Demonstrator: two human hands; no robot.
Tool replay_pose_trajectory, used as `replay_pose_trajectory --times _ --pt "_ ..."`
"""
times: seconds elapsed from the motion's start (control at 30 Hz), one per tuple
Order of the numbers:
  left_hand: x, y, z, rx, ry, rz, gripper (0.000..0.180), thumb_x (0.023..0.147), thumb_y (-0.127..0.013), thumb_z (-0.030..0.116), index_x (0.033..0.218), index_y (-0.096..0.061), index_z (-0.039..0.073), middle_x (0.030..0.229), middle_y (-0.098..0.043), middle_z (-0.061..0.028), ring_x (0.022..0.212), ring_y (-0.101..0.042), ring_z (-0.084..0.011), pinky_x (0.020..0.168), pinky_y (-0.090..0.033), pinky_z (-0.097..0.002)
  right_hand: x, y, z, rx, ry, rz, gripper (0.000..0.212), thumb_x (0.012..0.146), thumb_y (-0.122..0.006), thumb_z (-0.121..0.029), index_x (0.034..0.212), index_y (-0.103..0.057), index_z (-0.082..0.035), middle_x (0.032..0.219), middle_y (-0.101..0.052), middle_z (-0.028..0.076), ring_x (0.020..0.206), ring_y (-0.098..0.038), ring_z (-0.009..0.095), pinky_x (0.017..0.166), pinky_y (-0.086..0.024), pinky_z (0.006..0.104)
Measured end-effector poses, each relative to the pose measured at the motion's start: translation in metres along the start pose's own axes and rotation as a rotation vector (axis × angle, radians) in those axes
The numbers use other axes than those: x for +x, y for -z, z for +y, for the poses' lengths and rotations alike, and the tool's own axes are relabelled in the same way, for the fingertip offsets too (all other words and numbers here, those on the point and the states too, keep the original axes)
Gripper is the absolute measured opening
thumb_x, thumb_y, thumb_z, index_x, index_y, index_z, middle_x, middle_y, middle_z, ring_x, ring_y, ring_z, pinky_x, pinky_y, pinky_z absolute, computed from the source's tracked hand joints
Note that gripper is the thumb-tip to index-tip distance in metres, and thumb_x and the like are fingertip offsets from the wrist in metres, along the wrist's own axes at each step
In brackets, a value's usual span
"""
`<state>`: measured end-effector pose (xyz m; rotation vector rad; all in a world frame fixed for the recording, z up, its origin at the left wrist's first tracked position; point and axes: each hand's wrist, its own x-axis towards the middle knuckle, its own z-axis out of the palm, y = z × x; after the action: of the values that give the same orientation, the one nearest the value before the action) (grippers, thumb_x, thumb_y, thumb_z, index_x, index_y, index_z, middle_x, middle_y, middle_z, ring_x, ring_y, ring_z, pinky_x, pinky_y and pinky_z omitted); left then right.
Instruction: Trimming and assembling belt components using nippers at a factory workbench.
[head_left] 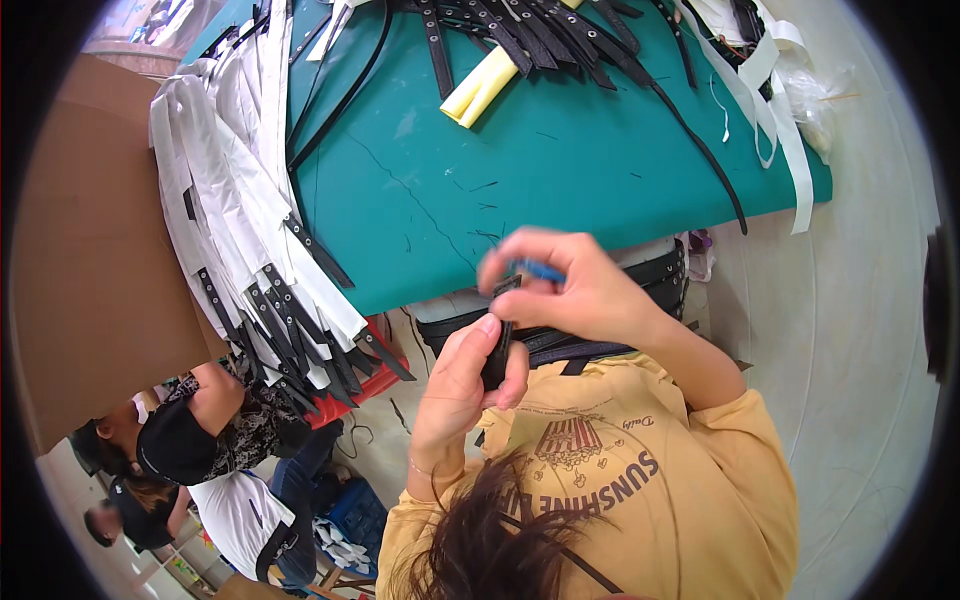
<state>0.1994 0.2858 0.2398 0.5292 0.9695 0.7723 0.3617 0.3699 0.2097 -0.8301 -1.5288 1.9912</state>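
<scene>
In front of me, just off the near edge of the green table [420, 230], my left hand [462, 375] is closed around a black belt [496, 368]. Its short end sticks up between thumb and fingers. My right hand [575, 285] bends over that end, fingers curled and partly smeared by motion. A small blue tool [540, 270] shows inside its grip; most of it is hidden, so its kind is unclear. The right fingertips touch or nearly touch the belt end.
Several white-wrapped belts [215, 180] with black eyelet ends hang over the table's left side, above a red surface [385, 360]. More black belts [540, 40] and a yellow cloth roll [485, 85] lie at the back. White strips [795, 150] hang at right. People [245, 510] sit at lower left.
</scene>
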Motion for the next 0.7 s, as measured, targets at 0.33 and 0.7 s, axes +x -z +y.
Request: replay_pose_trajectory --times 0.33,0.7 --pt "0.012 -0.009 -0.004 0.538 -0.351 0.535 0.026 0.098 -0.047 0.021 0.085 -0.057 0.001 0.061 -0.049 0.0024 0.052 -0.038 -0.0030 0.047 -0.029 -0.0206 -0.020 0.017 -0.011 -0.062 0.227 0.215 0.031 0.098 -0.046 -0.031 0.102 -0.057 -0.003 0.090 -0.061 0.002 0.070 -0.043 0.008 0.065 -0.038 0.0212" --pt "0.011 -0.024 -0.006 0.502 -0.393 0.509 0.017 0.093 -0.055 0.013 0.098 -0.063 -0.002 0.074 -0.056 0.0047 0.065 -0.046 -0.0018 0.056 -0.037 -0.0174 -0.043 -0.004 0.009 -0.642 0.373 0.574 0.028 0.078 -0.072 -0.013 0.103 -0.060 -0.007 0.084 -0.063 0.007 0.065 -0.055 0.021 0.060 -0.044 0.0299"
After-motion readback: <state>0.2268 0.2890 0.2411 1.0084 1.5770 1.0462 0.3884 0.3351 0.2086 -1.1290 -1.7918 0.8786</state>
